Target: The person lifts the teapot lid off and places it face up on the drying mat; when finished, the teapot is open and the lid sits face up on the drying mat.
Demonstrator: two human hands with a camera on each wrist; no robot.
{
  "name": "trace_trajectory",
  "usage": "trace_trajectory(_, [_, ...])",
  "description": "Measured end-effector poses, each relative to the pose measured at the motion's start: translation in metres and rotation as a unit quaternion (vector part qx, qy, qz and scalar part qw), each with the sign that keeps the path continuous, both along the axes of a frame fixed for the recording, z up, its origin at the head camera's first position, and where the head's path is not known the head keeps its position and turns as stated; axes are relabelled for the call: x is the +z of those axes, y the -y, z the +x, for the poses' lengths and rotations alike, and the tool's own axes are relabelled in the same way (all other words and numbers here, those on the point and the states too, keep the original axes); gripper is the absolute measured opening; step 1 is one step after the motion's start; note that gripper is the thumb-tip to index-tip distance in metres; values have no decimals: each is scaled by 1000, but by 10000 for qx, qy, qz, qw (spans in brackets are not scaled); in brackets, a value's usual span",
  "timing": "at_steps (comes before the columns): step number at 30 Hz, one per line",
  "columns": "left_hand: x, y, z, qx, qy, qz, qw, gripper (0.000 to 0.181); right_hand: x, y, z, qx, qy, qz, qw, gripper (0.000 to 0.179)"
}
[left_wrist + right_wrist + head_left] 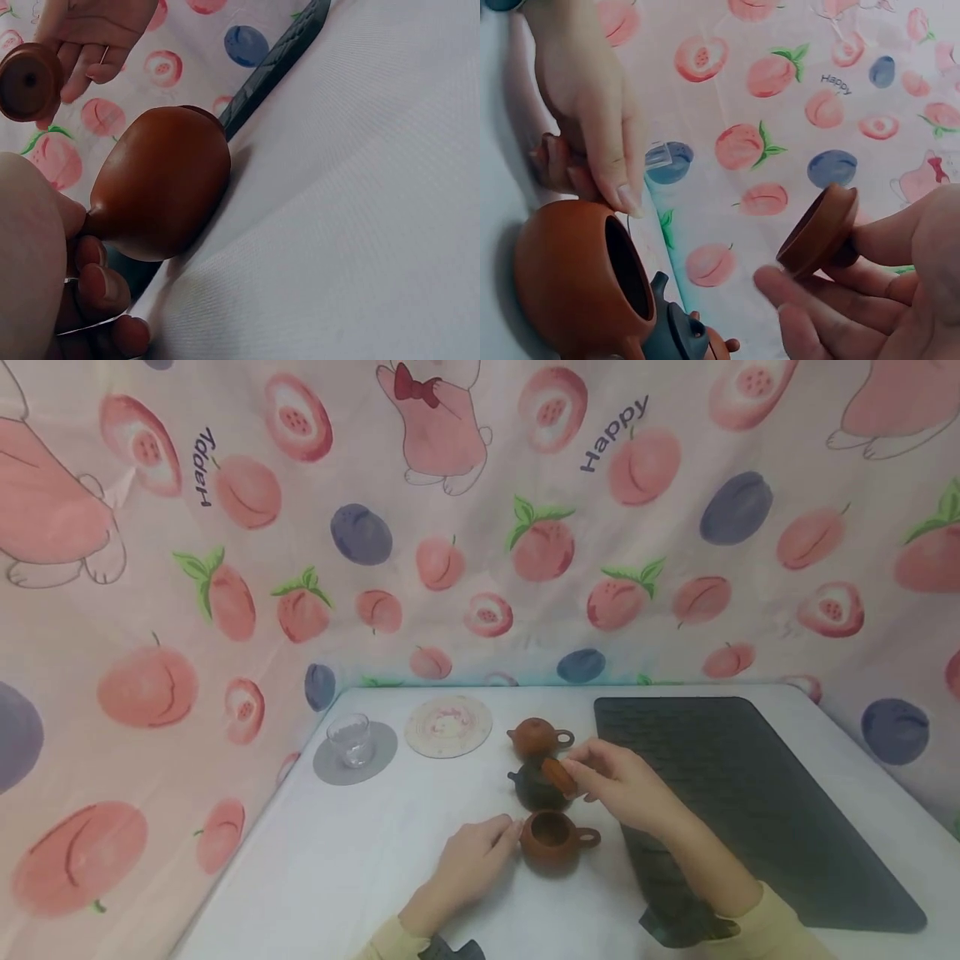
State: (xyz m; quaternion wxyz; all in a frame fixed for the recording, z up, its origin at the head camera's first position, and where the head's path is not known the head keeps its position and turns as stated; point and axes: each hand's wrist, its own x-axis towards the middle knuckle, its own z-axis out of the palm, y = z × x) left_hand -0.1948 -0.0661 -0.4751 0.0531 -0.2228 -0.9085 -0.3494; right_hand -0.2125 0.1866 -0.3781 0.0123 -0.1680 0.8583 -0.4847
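Observation:
An open reddish-brown clay teapot (pixel 550 860) stands upright on the white table, nearest to the person, its handle to the right. My left hand (pixel 476 858) pinches its spout between thumb and fingers, as the left wrist view shows beside the teapot's round body (pixel 165 180). Above and behind it, my right hand (pixel 626 783) holds the brown lid (pixel 558 776) by its knob, tilted, with its underside (pixel 28 81) facing the left wrist camera. Behind the lid sits a dark teapot (pixel 531 792), partly covered from view. Farther back is a lidded orange-brown teapot (pixel 534 740).
A large dark ribbed mat (pixel 750 827) covers the table's right side. At the back left, a clear glass (pixel 351 742) stands on a grey round coaster (pixel 386 752), beside a pale patterned round plate or mat (pixel 448 727). Fruit-printed cloth (pixel 450 643) hangs behind the table.

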Motion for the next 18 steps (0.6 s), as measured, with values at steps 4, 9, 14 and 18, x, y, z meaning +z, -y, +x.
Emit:
trace_trajectory(4, [-1,0,2,24,-74,30,10000,39,1,-5,-4,174,344,-604,9974,27])
trace_trajectory(9, [1,0,1,19,19,53,10000,41,4,-7,-5,236,697,-1072,9915,32])
trace_trajectory(14, [0,-1,0,17,37,48,10000,41,2,-9,-9,472,1039,-1623,9801,36])
trace_trajectory(18, [-1,-2,0,6,85,36,10000,41,-2,-13,-13,583,1336,-2263,9631,39])
